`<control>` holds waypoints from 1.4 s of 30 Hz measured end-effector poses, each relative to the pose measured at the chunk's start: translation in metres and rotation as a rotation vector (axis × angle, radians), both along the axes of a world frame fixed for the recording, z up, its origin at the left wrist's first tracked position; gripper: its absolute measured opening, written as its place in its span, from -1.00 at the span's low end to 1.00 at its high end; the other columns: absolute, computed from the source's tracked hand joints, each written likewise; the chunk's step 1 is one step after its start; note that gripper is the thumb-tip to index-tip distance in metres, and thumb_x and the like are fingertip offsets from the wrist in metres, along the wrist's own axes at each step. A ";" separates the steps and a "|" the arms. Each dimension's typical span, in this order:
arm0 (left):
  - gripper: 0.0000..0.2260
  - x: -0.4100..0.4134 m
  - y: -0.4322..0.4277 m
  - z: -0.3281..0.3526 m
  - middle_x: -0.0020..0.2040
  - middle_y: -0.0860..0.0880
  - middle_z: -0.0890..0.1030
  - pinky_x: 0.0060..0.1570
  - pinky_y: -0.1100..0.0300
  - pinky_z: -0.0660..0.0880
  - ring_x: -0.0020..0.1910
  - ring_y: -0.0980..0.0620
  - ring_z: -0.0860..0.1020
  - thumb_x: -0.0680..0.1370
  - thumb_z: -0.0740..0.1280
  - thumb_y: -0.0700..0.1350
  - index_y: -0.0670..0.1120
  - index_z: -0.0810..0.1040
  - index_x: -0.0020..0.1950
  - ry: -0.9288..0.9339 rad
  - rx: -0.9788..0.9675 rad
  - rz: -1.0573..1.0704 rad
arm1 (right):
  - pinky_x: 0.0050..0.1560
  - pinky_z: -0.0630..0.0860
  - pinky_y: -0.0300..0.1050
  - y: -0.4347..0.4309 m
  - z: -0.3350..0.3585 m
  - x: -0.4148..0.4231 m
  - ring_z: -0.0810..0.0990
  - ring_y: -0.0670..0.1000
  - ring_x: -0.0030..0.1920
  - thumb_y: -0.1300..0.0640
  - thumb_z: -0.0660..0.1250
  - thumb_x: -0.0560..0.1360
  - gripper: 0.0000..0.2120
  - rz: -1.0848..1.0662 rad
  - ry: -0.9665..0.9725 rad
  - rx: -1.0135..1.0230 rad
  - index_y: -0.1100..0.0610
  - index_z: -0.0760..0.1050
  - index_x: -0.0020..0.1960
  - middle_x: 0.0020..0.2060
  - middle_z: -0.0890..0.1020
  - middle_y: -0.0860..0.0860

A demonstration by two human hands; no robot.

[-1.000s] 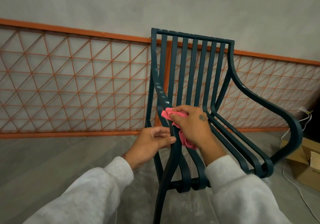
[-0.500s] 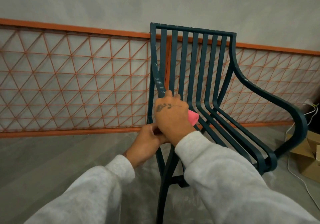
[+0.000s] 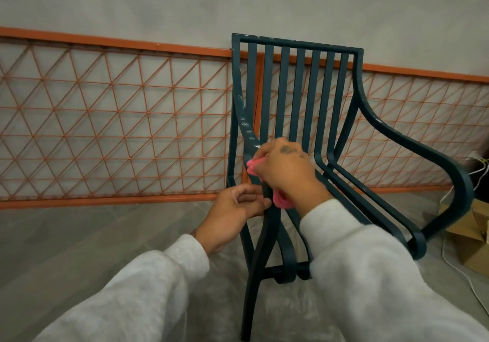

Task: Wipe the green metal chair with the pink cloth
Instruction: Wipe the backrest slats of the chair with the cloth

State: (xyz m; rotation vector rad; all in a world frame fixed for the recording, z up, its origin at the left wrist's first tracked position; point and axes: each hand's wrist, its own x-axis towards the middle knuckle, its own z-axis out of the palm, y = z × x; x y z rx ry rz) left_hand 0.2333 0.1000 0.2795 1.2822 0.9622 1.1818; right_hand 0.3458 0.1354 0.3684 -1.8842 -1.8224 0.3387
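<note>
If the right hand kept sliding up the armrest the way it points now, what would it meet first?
Probably the whitish smudges on the green metal chair's near armrest, just above the right hand holding the pink cloth; depth is uncertain.

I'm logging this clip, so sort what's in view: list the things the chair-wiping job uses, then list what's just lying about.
In use:
- green metal chair, near armrest being wiped
- pink cloth, held in the right hand
- left hand, gripping the armrest

Lying about:
- orange lattice panel against the wall
- cardboard box on the floor at right
- white cables near the box
</note>
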 end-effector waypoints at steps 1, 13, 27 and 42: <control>-0.77 0.000 0.001 0.000 0.03 -0.15 0.68 -0.02 0.25 0.59 0.03 0.01 0.66 0.46 0.48 -0.22 -0.13 0.62 0.11 0.007 -0.012 0.009 | -0.03 0.62 -0.05 0.003 0.002 0.010 0.66 0.02 -0.02 -0.03 0.51 0.45 -0.84 0.040 0.221 -0.045 -0.02 0.68 0.00 -0.01 0.68 0.01; -0.78 0.006 -0.006 -0.002 0.01 -0.05 0.67 -0.07 0.26 0.60 -0.05 0.12 0.68 0.48 0.45 -0.21 -0.04 0.60 0.09 0.002 -0.006 0.076 | -0.14 0.60 -0.12 -0.063 -0.108 0.066 0.63 -0.04 -0.23 0.17 0.46 0.46 -0.81 0.119 1.298 -0.186 0.06 0.69 0.07 -0.13 0.70 0.04; -0.66 0.002 -0.008 -0.020 0.00 -0.05 0.67 0.03 0.08 0.62 0.03 -0.01 0.67 0.44 0.46 -0.19 0.02 0.57 0.19 0.086 0.030 -0.015 | -0.02 0.61 -0.21 -0.075 -0.138 0.060 0.66 -0.01 0.06 0.21 0.45 0.50 -0.80 0.210 1.145 0.082 0.11 0.62 0.12 0.09 0.68 -0.02; -0.66 0.001 -0.013 -0.033 -0.09 0.02 0.71 0.14 0.00 0.59 0.01 0.02 0.67 0.36 0.45 -0.04 0.10 0.56 0.13 0.139 0.073 -0.045 | -0.09 0.62 -0.22 -0.082 -0.149 0.052 0.65 -0.09 0.01 0.26 0.46 0.50 -0.82 0.187 1.056 0.207 0.08 0.58 0.06 0.04 0.64 -0.03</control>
